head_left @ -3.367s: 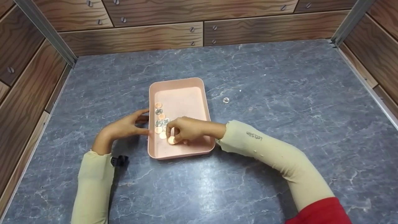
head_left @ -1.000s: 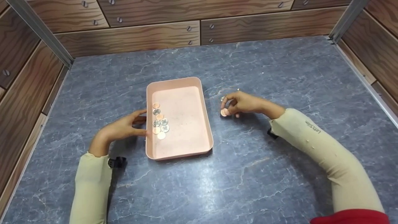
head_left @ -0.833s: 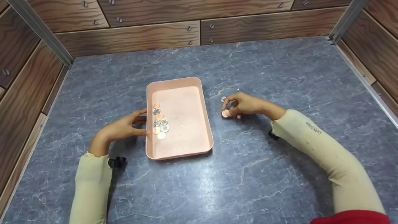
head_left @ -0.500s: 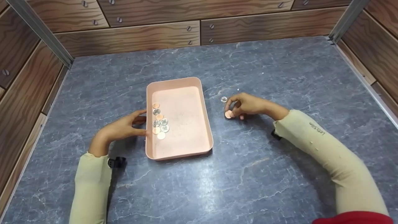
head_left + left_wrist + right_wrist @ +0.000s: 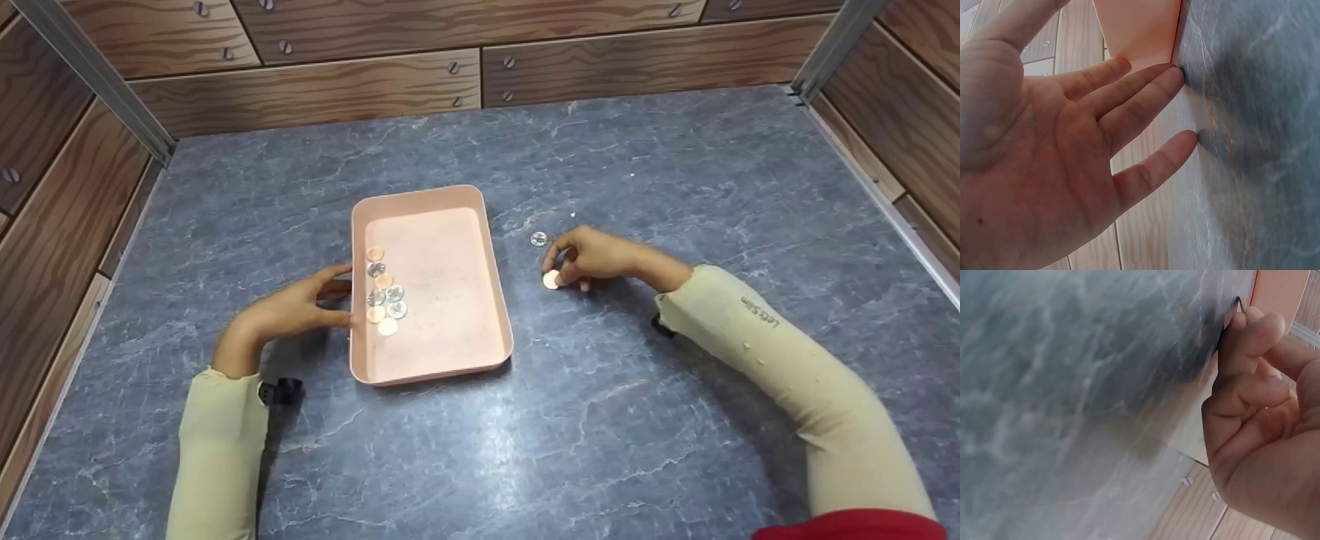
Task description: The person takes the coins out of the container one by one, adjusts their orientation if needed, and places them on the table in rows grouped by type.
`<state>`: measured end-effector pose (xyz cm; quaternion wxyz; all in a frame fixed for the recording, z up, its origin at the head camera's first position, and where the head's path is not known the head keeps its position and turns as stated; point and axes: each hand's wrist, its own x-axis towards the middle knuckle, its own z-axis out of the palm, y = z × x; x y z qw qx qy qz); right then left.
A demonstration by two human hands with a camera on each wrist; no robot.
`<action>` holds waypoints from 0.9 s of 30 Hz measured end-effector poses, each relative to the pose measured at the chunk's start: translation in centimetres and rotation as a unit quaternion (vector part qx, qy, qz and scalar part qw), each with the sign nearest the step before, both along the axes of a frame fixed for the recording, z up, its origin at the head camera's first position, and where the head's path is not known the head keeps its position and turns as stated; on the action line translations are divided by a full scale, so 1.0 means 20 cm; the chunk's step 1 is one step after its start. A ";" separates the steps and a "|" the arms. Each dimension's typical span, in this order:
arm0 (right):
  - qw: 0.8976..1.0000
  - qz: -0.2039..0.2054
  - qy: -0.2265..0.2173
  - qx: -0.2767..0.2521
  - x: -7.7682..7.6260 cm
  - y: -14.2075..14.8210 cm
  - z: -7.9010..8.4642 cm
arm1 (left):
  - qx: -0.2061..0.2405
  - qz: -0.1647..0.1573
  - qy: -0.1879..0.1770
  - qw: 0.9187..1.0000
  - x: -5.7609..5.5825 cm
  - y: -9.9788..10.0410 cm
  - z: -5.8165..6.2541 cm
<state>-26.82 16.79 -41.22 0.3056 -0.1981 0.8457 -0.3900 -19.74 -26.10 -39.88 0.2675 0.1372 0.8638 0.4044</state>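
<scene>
1. Closest in: pale left sleeve (image 5: 221,450) runs up from the bottom edge; pale right sleeve (image 5: 765,341) slants in from lower right, red cloth (image 5: 847,525) at its near end.
2. Left hand (image 5: 289,306): palm toward the tray, fingers extended and spread, grip released. Thumb and forefinger tips rest against the left outer wall of the pink tray (image 5: 446,262).
3. Right hand (image 5: 592,253): reaches in from the right, wrist low, other fingers folded under. Thumb and forefinger pinch one copper coin (image 5: 552,279).
4. Coin sits right at those fingertips, near-left side of the hand, edge partly covered by the thumb; right of tray, apart from it. Can't tell if it touches the marbled grey table (image 5: 630,450).
5. Inside tray: eight coins, copper and silver mix, clustered along left wall, opposite side from right hand.
6. Just beyond right forefinger: silver coin (image 5: 538,239), flat on table.
7. Back: wood-print wall (image 5: 315,91).
</scene>
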 end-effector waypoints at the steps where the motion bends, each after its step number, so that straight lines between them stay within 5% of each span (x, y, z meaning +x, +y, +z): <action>1: 1.000 0.000 0.005 0.009 0.00 0.00 0.00 | 0.000 -0.001 0.002 1.000 0.00 0.00 0.00; 14: 0.994 -0.001 0.062 0.087 0.00 -0.03 0.03 | 0.008 -0.001 -0.002 1.000 0.00 0.00 0.01; 27: 0.998 -0.012 0.028 0.048 0.00 0.00 0.00 | 0.009 0.003 -0.007 1.000 0.00 0.00 0.00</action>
